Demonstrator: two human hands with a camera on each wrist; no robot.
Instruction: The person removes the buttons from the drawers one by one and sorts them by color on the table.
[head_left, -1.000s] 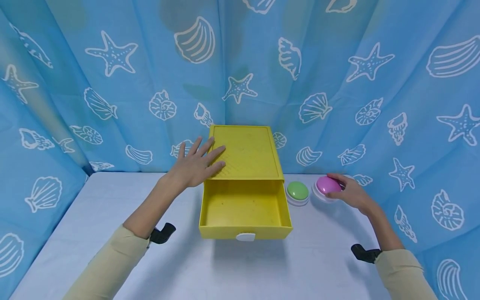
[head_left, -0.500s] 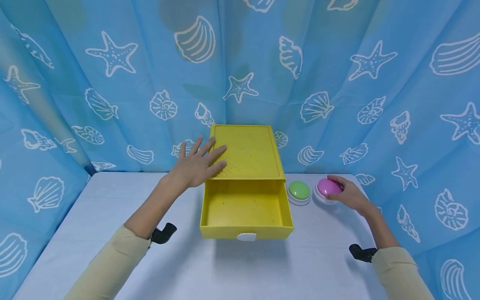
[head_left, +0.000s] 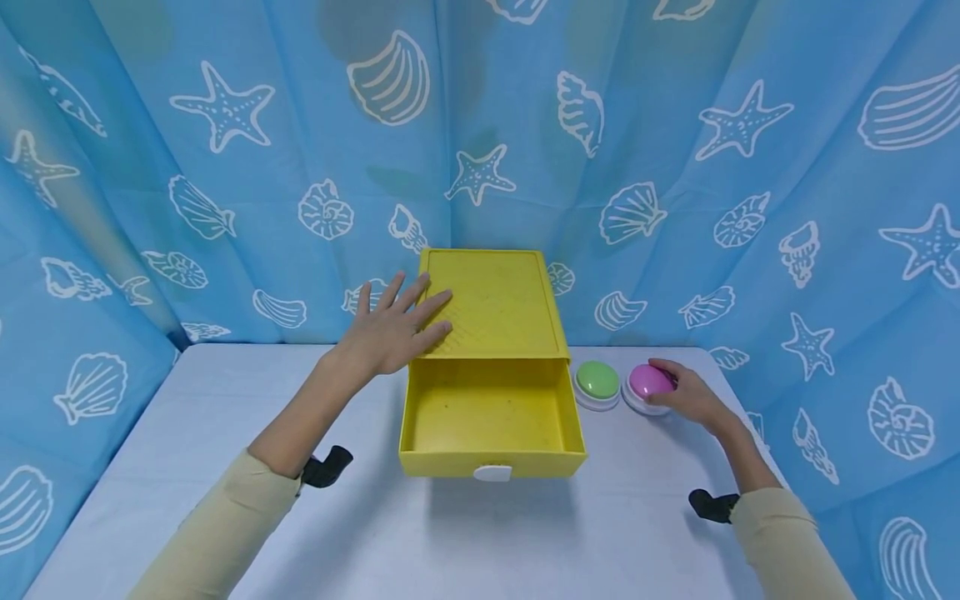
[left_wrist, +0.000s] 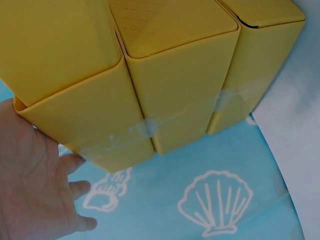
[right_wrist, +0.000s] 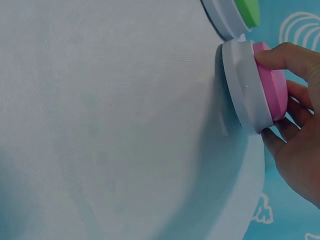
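A yellow drawer unit (head_left: 491, 304) stands at the back middle of the table with its top drawer (head_left: 487, 417) pulled out and nothing inside. My left hand (head_left: 386, 333) rests with spread, straight fingers on the unit's top left edge. The left wrist view shows the side of the unit's stacked drawers (left_wrist: 182, 90). With my right hand (head_left: 693, 396) I hold a pink push button (head_left: 649, 381) on a round white base, thumb on the near side and fingers curled behind. A similar green push button (head_left: 597, 380) sits between it and the drawer unit, close to both.
A blue curtain (head_left: 315, 150) with white shells and starfish hangs right behind the table and along both sides. The white table (head_left: 360, 533) stretches toward me. A white handle (head_left: 492, 473) sticks out from the drawer's front.
My right hand has shifted the pink push button slightly left, closer to the green one. The left hand has stayed in place on the drawer unit.
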